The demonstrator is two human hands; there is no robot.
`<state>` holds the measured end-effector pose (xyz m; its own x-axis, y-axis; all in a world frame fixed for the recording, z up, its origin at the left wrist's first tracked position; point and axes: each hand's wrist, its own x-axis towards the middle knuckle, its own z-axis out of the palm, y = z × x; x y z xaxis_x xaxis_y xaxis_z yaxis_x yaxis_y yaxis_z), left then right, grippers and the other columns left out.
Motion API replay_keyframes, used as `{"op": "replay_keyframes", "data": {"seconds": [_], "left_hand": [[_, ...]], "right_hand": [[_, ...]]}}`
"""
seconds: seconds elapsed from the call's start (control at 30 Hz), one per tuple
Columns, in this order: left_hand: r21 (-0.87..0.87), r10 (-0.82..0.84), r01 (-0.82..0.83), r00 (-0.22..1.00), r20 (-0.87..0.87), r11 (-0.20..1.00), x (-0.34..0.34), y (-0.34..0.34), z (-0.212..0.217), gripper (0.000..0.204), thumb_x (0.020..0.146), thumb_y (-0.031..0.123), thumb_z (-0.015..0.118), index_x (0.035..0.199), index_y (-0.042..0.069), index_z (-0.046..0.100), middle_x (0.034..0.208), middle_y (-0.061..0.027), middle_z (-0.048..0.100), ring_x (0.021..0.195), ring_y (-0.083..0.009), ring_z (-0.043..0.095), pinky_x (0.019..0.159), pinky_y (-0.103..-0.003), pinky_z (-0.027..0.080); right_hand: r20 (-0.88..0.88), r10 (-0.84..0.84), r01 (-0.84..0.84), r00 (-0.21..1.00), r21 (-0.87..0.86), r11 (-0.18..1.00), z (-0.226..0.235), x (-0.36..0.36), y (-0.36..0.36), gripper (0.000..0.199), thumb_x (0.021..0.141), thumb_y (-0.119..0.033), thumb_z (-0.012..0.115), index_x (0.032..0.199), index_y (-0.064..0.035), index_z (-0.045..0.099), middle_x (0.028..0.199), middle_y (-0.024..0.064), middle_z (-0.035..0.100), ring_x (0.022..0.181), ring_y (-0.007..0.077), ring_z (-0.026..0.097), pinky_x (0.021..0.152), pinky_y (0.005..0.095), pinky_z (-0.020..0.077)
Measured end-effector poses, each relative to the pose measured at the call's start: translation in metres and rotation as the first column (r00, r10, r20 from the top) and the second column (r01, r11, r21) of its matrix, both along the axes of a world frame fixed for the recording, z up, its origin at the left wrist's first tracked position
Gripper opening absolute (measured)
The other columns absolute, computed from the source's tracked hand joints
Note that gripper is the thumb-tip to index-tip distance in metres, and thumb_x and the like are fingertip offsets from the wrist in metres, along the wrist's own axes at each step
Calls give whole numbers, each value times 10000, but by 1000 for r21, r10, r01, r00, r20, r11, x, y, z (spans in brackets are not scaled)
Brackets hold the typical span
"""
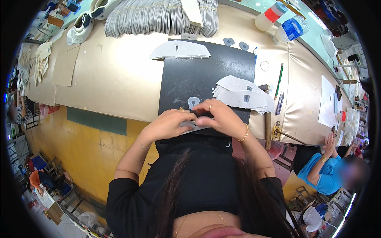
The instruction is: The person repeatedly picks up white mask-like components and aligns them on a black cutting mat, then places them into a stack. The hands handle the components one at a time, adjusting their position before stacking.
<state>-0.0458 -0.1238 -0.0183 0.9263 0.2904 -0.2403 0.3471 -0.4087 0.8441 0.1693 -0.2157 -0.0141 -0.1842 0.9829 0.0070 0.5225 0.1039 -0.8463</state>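
My left hand (171, 123) and my right hand (225, 119) meet at the near edge of a black mat (206, 71). Between them is a pale grey shoe piece (193, 129), mostly covered by my fingers. The left fingers are closed on it, and the right thumb and fingers pinch over it. Just beyond the hands lies a small grey patch (193, 102) with a dark centre. Right of it, a fanned stack of white shoe pieces (243, 99) rests on the mat, the top ones bearing small dark patches. Another white stack (180, 50) lies at the mat's far edge.
A long row of bundled grey shoe pieces (158, 18) stands at the back. To the right lie a hammer (268, 131), a green pencil (279, 81) and a pen-like tool (280, 103). Two bottles (271, 16) stand at the far right. A person in blue (317, 174) sits nearby.
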Motion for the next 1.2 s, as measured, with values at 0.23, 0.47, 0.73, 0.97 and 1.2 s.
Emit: {"op": "replay_keyframes", "data": {"seconds": [0.23,0.47,0.73,0.97,1.2], "left_hand": [[-256,223,-227,974,-47,940,-2,6,-9,287,807,162,796,1046,36,702,859,-124,710,785,-262,690,751,-352,526],[-537,442,-481,872,-210,693,-3,7,-12,329,831,135,818,1118,50,682,858,-15,682,709,-62,589,583,-224,480],[-377,548,-557,824,-142,740,-3,2,-15,340,810,176,842,1088,40,702,944,-51,712,804,-123,624,701,-279,506],[-203,600,-599,797,-59,775,-5,-5,-25,334,791,164,859,1048,19,701,941,-64,699,885,-133,633,801,-282,507],[-44,610,-609,791,46,792,2,11,-25,342,774,169,867,1024,12,694,944,-70,693,885,-165,639,809,-300,509]], "right_hand": [[74,33,-14,997,-244,970,-7,13,-29,269,907,-252,714,1006,-4,676,901,121,666,835,321,637,743,390,493],[-146,-245,117,959,-581,806,5,12,-21,229,970,-209,649,1012,17,648,762,153,703,572,209,686,592,341,523],[-59,-277,203,959,-538,818,-3,6,-16,256,919,-236,743,977,3,674,727,63,697,528,104,639,503,249,477],[11,-330,297,944,-464,835,-13,-7,-17,278,895,-247,767,952,9,673,695,93,687,502,134,632,515,277,491],[117,-303,325,946,-322,889,-22,-6,3,270,893,-250,760,941,4,683,595,84,646,501,160,634,529,301,485]]}}
